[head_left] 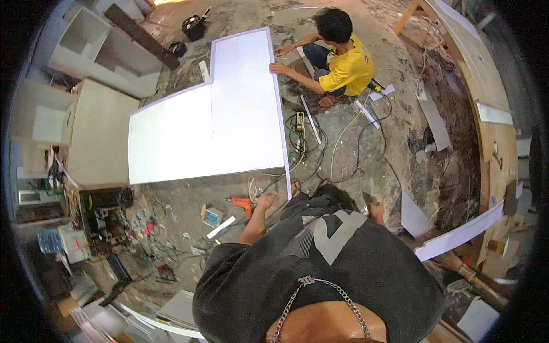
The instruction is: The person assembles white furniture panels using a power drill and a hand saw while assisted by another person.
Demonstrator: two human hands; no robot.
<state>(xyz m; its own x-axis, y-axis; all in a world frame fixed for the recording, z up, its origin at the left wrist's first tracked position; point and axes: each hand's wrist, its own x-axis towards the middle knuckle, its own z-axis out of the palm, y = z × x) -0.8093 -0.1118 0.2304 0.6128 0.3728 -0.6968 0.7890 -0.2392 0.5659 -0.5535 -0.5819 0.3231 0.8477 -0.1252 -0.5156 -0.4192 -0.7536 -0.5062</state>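
Observation:
My left hand (266, 201) is low by the floor, just right of an orange power drill (242, 206) and left of the loose end of a thin white edging strip (287, 182). Its fingers are too small to make out clearly. On the other side of my body, my right hand (376, 212) is closed on a dark, flat object (368, 199) whose kind I cannot make out. In front of me lies a large L-shaped white panel (246, 108). The strip runs along the panel's right edge and sticks out past its near corner.
A co-worker in a yellow shirt (355, 67) squats at the panel's far right, both hands at its edge. Cables and a power strip (300, 121) lie between us. Cabinet boxes (100, 134) stand left, a wooden bench (477, 74) right. Tools and offcuts litter the floor.

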